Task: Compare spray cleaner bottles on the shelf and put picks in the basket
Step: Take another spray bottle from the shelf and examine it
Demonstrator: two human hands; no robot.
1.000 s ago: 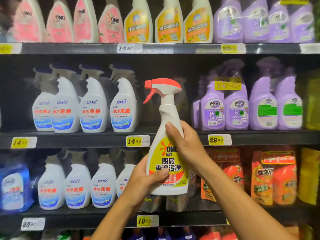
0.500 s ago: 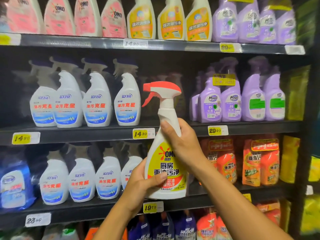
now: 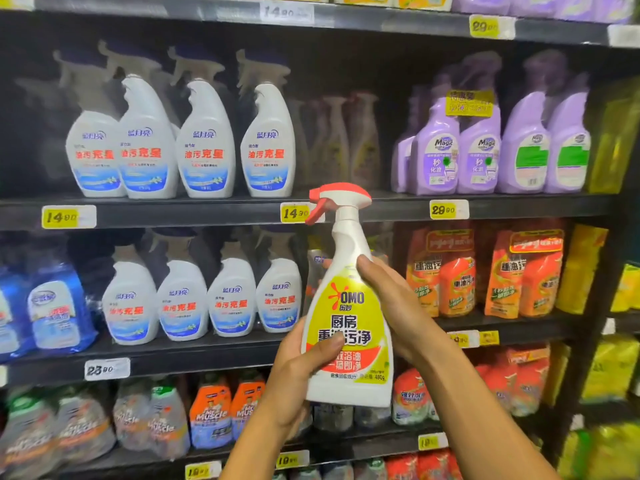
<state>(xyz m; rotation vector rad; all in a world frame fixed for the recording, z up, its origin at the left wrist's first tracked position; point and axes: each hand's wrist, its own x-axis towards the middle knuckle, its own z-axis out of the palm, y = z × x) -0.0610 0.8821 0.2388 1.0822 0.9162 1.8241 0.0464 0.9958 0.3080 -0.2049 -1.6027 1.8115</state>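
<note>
While both hands keep hold of it, the OMO spray bottle (image 3: 348, 327) sits lower against the shelves than a second ago.
Left hand (image 3: 294, 372) wraps its base, right hand (image 3: 394, 306) its side; white bottles (image 3: 207, 147), purple bottles (image 3: 485, 143) and orange refill pouches (image 3: 485, 271) stand behind.

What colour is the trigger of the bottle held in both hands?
Red, on a white spray head; the bottle shows clearly in the head view.

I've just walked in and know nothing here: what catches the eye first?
A white spray bottle with a red trigger and yellow label, held up front and centre by the left hand and right hand. Behind, to the upper right, stand purple bottles.
</note>
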